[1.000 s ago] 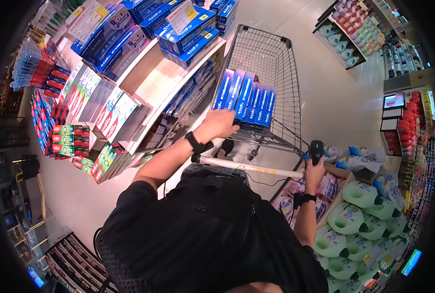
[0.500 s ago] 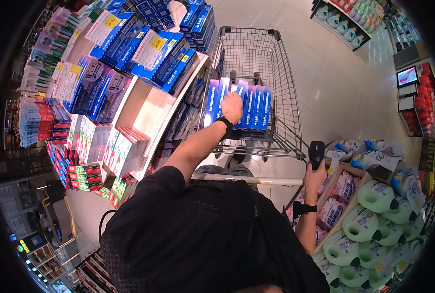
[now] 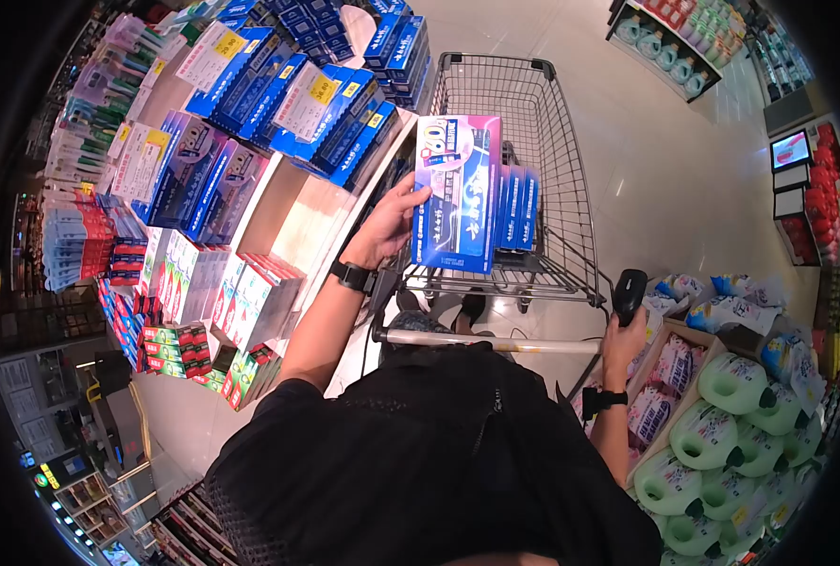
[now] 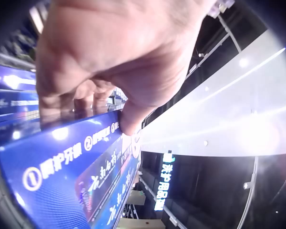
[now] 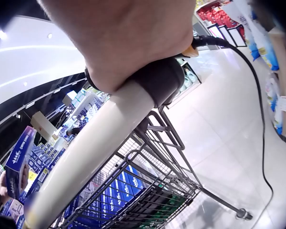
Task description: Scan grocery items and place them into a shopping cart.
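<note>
We now grasp the toothpaste pack (image 3: 458, 193) with the left hand (image 3: 387, 222), fingers curled round its edge. Half a second ago that hand rested on the row of blue boxes (image 3: 517, 209) inside the cart (image 3: 497, 59). The pack is thus lifted clear, above the cart's near end. The right hand (image 3: 623, 344) stays clenched round the cart handle (image 3: 486, 341) and a black scanner (image 3: 630, 288).
</note>
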